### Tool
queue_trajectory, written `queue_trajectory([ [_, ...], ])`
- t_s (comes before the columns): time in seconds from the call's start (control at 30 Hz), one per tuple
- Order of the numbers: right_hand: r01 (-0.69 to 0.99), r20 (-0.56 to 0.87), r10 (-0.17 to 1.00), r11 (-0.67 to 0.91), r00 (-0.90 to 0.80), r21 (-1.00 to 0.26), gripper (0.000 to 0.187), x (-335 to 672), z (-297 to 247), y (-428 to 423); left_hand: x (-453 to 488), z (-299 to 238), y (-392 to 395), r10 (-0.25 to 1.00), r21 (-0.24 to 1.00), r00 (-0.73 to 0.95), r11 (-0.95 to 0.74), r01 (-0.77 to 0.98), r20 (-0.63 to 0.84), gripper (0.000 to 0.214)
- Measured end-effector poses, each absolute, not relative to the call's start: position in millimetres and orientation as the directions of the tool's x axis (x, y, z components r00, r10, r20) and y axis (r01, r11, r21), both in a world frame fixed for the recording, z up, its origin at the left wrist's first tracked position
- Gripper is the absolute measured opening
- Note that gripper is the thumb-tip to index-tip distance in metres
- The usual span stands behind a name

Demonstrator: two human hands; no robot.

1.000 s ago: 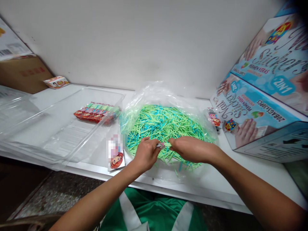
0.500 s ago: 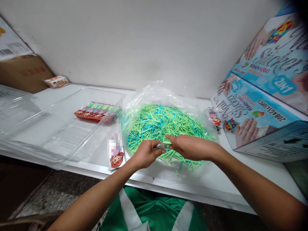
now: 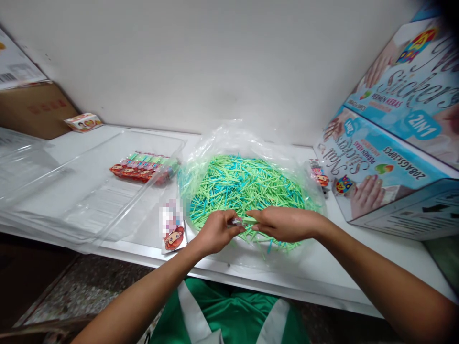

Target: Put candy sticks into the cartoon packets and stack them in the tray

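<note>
A heap of green and blue sticks (image 3: 244, 186) lies on an open clear plastic bag (image 3: 233, 138) on the white table. My left hand (image 3: 215, 231) and my right hand (image 3: 283, 223) meet over the heap's near edge. Between their fingertips they pinch a small printed packet (image 3: 237, 221), with a green stick at its right end. Both hands are closed in a pinch. A loose packet with a cartoon face (image 3: 172, 230) lies just left of my left hand.
A clear plastic tray (image 3: 89, 191) at the left holds a row of filled packets (image 3: 145, 168). Blue sticker cartons (image 3: 390, 157) are stacked at the right, with a few packets (image 3: 319, 176) beside them. A brown carton (image 3: 36, 110) and a small box (image 3: 83, 122) sit at the far left.
Both hands have stayed together at the heap's near edge, shifting slightly toward me. The fingers have worked around the small packet and stick.
</note>
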State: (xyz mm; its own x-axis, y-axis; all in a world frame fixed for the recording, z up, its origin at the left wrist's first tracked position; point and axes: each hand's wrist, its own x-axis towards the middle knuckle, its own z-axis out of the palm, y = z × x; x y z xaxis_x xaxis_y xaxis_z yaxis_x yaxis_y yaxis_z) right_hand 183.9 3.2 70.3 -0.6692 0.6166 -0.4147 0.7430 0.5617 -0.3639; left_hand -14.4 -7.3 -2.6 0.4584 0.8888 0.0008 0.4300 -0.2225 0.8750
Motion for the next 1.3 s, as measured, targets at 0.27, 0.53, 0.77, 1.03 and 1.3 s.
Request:
queue_trajectory([
  [0.27,0.758,-0.464,0.621,0.622,-0.632,-0.198,0.049,176,65,-5,-10,-6,-7,0.796,0.474,0.580,-0.584,0.659,0.174,0.014],
  [0.53,0.789,-0.410,0.683,0.581,-0.605,-0.198,0.071,172,63,-5,-3,7,-21,0.726,0.509,0.686,-0.608,0.609,0.047,0.020],
  [0.77,0.652,-0.181,0.706,0.484,-0.685,-0.583,0.050,186,67,5,0,3,-22,0.725,0.986,0.669,0.089,0.142,-0.162,0.033],
  [1.03,0.652,0.014,0.918,0.292,-0.396,-0.700,0.042,161,40,2,9,-8,-28,0.746,0.894,0.615,0.425,-0.144,-0.256,0.039],
  [1.3,0.217,-0.116,0.939,-0.046,-0.324,-0.975,0.023,177,21,-13,5,-11,-32,0.829,0.887,0.519,0.384,-0.257,-0.208,0.031],
])
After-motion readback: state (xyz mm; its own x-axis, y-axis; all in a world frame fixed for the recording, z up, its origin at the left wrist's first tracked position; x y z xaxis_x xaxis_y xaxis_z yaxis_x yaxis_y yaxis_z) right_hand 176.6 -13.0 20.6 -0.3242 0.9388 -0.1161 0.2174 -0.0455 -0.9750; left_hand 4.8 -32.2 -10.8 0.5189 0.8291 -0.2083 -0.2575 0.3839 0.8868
